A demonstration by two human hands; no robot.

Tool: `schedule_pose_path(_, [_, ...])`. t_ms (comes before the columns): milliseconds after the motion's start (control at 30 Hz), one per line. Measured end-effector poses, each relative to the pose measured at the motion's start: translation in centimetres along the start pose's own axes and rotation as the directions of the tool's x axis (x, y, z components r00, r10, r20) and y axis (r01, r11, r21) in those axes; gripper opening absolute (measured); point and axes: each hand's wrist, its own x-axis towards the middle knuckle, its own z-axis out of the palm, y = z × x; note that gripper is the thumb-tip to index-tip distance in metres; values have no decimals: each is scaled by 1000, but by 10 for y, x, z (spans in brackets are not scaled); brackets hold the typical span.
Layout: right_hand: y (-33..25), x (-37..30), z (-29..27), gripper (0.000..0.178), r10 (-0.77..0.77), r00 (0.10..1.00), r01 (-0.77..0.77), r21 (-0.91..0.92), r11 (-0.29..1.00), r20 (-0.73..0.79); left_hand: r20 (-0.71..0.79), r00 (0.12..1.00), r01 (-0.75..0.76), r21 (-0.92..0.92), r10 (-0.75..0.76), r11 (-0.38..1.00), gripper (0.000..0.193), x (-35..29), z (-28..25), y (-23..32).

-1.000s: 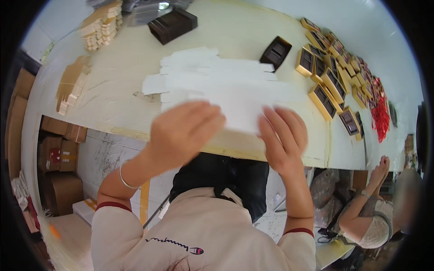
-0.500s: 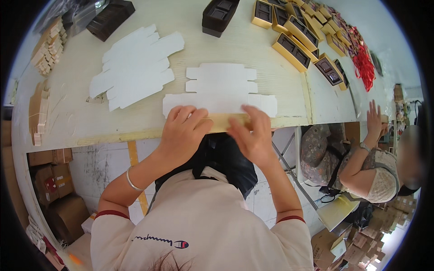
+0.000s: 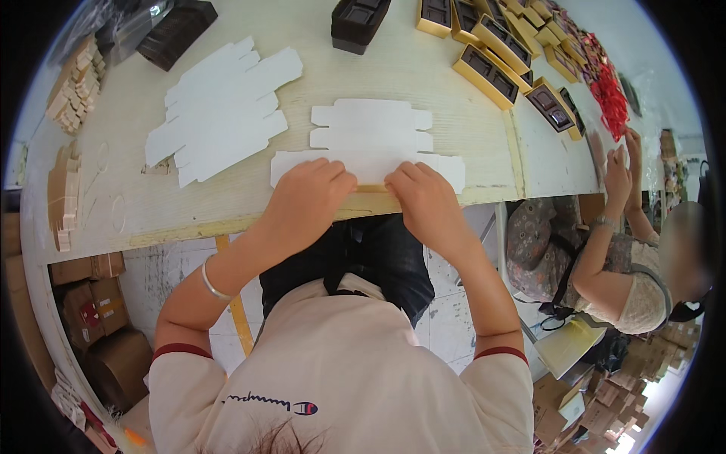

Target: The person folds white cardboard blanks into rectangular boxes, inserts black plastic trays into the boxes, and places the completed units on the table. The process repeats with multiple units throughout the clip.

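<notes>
A flat die-cut cardboard box blank (image 3: 370,136), white on its upper face, lies in front of me near the table's edge. My left hand (image 3: 306,198) is closed on its near edge, left of the middle. Closed likewise, my right hand (image 3: 429,200) grips the same edge a little to the right. Between my fingertips a narrow gold strip of the blank shows, turned up along the near edge. What my fingers press underneath is hidden. To the left lies a stack of similar white blanks (image 3: 219,110).
Dark plastic trays (image 3: 359,23) stand at the back. Several gold boxes with dark inserts (image 3: 488,76) crowd the back right, beside red ribbons (image 3: 607,97). Folded cardboard pieces (image 3: 64,185) line the left edge. A co-worker (image 3: 624,280) sits at the right.
Both hands have moved forward slightly, and their fingers have closed on the blank's near edge. The right hand was looser before. The co-worker's hands have shifted toward the ribbons.
</notes>
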Motion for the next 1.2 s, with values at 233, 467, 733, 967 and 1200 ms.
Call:
schedule_pose_path(233, [1,10,-7,17,258,962,-272,255,928,89,-117,991,88,149,-71,985,19,8,-10,24])
schedule_pose_path(467, [-39,-30,18,52,277,938,-267,944,191,209,31,953,302,-138,-300,943,21,9,3,30])
schedule_pose_path(733, [12,-70,-26,55,-24,999,23,-17,1000,-38,106,990,108,-147,-93,983,32,39,-3,6])
schedule_pose_path(967, [13,-62,-1,34,-172,974,173,-7,985,-150,135,991,14,-65,-5,998,31,70,1,-26])
schedule_pose_path(1200, [7,-13,12,26,28,940,-47,-47,998,-339,46,997,-53,-98,58,994,30,66,6,-27])
